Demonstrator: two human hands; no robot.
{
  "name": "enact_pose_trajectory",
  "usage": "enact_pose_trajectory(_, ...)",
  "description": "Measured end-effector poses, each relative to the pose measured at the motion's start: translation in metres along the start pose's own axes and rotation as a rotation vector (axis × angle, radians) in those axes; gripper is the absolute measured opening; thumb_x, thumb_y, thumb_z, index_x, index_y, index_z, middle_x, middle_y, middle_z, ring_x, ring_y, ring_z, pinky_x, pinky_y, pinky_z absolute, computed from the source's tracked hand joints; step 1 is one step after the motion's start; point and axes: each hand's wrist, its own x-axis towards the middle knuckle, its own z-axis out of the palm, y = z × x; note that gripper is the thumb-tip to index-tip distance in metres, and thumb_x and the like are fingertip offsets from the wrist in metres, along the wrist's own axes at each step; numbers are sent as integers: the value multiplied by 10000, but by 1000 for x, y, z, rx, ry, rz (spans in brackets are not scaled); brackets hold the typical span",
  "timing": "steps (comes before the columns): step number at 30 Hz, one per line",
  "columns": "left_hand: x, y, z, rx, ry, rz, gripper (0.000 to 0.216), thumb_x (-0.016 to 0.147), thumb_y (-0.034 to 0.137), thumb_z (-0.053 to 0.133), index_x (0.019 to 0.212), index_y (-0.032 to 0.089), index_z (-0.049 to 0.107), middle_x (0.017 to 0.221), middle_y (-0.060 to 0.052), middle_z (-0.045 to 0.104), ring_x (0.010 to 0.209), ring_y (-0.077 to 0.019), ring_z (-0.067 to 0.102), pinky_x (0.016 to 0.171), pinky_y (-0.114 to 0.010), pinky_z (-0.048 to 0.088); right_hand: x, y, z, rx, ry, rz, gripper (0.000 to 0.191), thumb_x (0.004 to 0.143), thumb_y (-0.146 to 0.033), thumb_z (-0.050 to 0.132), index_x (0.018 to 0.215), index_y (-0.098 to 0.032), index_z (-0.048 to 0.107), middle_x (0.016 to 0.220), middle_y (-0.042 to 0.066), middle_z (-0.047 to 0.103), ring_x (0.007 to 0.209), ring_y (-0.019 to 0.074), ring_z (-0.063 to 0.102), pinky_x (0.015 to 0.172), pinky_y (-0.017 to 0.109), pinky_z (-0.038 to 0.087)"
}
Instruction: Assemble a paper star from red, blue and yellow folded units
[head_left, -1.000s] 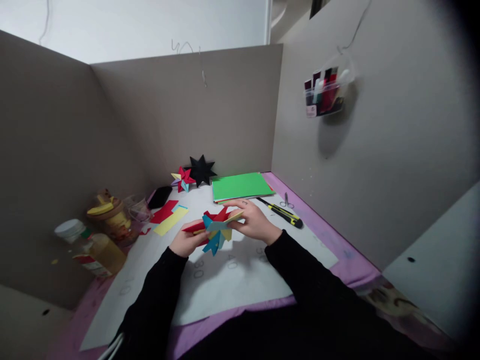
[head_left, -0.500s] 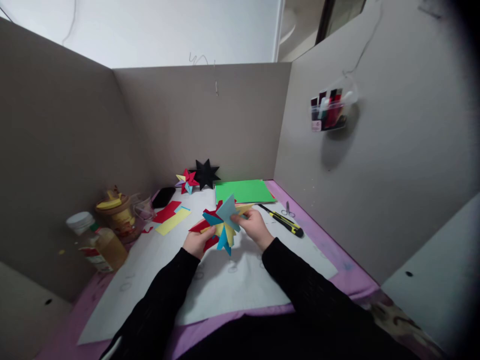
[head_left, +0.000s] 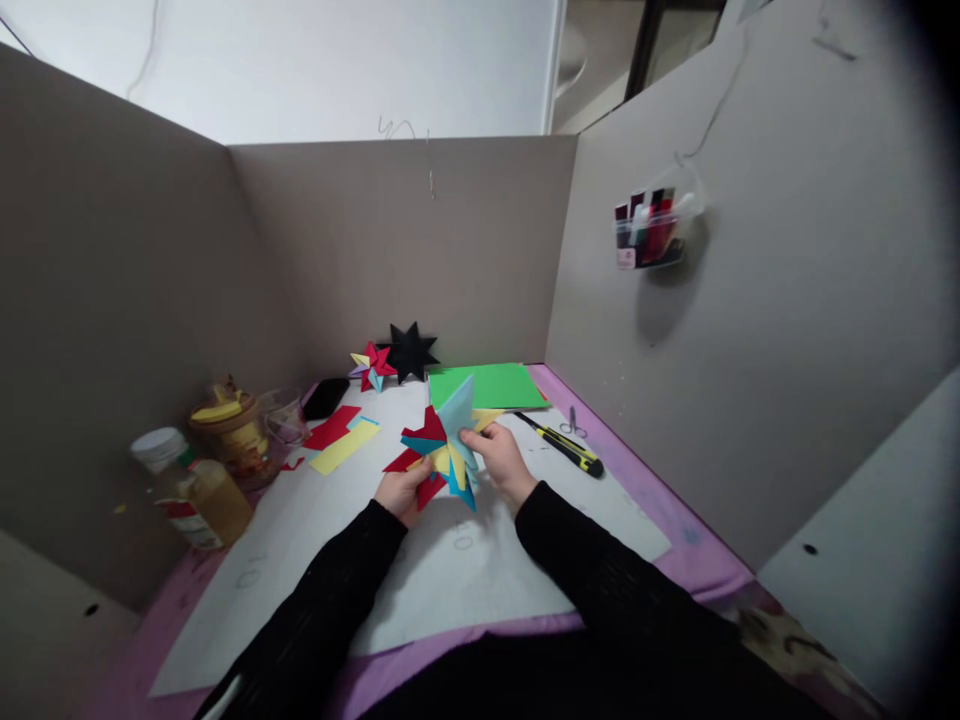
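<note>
A folded paper star (head_left: 453, 462) in red, yellow, blue and pale blue is held up over the white paper sheet (head_left: 322, 590). My left hand (head_left: 402, 490) pinches its lower left side, thumb on the front. On the opposite side, my right hand (head_left: 501, 458) grips it near the large pale blue point. The fingers behind the star are hidden. Beyond it, a smaller multicoloured paper star (head_left: 373, 366) and a black paper star (head_left: 409, 352) lean by the back panel.
Left are a bottle (head_left: 196, 495), a brown tub (head_left: 234, 440), a clear cup (head_left: 283, 418), a black phone-like object (head_left: 326, 398) and paper strips (head_left: 345, 446). Green paper (head_left: 491, 386) lies behind. A utility knife (head_left: 566, 450) and scissors (head_left: 574, 424) lie right. A clear container (head_left: 652, 230) hangs on the panel.
The star has turned in my hands, so its pale blue point now looks narrower and more upright. Both hands keep their grip and have shifted only slightly.
</note>
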Motion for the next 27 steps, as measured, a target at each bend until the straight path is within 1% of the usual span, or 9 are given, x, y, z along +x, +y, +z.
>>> enact_pose_trajectory(3, -1, 3, 1, 24, 12, 42, 405, 623, 354, 767, 930, 105, 681, 955, -150, 713, 986, -329, 640, 866, -463, 516, 2, -1, -2, 25, -42, 14, 322, 582, -360, 725, 800, -130, 672, 834, 72, 714, 777, 214, 643, 774, 339, 497)
enact_pose_trajectory(5, -2, 8, -1, 56, 12, 77, 413, 604, 340, 782, 927, 102, 684, 947, -152, 714, 970, -337, 644, 868, -479, 508, 4, -4, -6, -7, -106, 20, 326, 592, -357, 720, 819, -126, 679, 842, 74, 716, 785, 217, 648, 783, 345, 496)
enact_pose_trajectory(9, -2, 24, -10, 164, -59, 116, 469, 552, 293, 821, 959, 107, 680, 961, -140, 714, 924, -325, 660, 882, -491, 489, 7, -14, -18, -203, -255, -33, 353, 634, -353, 697, 894, -115, 690, 902, 82, 714, 847, 233, 650, 808, 357, 488)
enact_pose_trajectory(12, 1, 33, -19, 286, -100, 113, 454, 553, 269, 822, 957, 114, 683, 976, -129, 713, 933, -309, 658, 894, -473, 485, 9, -19, -25, -341, -318, -76, 333, 652, -334, 686, 908, -121, 700, 916, 78, 716, 884, 248, 649, 828, 373, 483)
enact_pose_trajectory(14, 3, 36, -23, 340, -105, 118, 454, 564, 273, 815, 968, 117, 679, 994, -126, 709, 950, -306, 652, 895, -464, 486, 10, -19, -27, -375, -343, -85, 325, 662, -336, 682, 906, -124, 705, 908, 76, 719, 892, 254, 651, 832, 381, 485)
enact_pose_trajectory(17, 4, 36, -25, 384, -108, 126, 472, 574, 291, 807, 991, 119, 668, 1011, -128, 704, 960, -307, 647, 887, -461, 490, 9, -16, -27, -389, -322, -112, 320, 678, -338, 677, 917, -128, 706, 911, 76, 720, 891, 257, 654, 828, 386, 489)
enact_pose_trajectory(22, 5, 32, -26, 504, -38, 247, 454, 578, 285, 801, 982, 125, 670, 975, -105, 709, 923, -280, 649, 867, -422, 497, 4, -10, -23, -372, -174, -213, 227, 669, -272, 692, 858, -147, 712, 887, 70, 718, 836, 234, 653, 789, 364, 499)
enact_pose_trajectory(25, 4, 32, -27, 547, 4, 301, 432, 594, 291, 785, 985, 146, 675, 965, -84, 705, 885, -256, 648, 810, -387, 515, 0, -10, -21, -319, -138, -381, 107, 684, -265, 699, 748, -179, 702, 813, 54, 705, 787, 204, 642, 759, 340, 501)
enact_pose_trajectory(27, 2, 35, -25, 593, -4, 333, 411, 603, 297, 774, 982, 161, 684, 951, -79, 705, 849, -244, 647, 753, -365, 524, -1, -12, -22, -303, -183, -509, 72, 719, -271, 689, 714, -200, 694, 798, 53, 696, 787, 195, 634, 765, 340, 497)
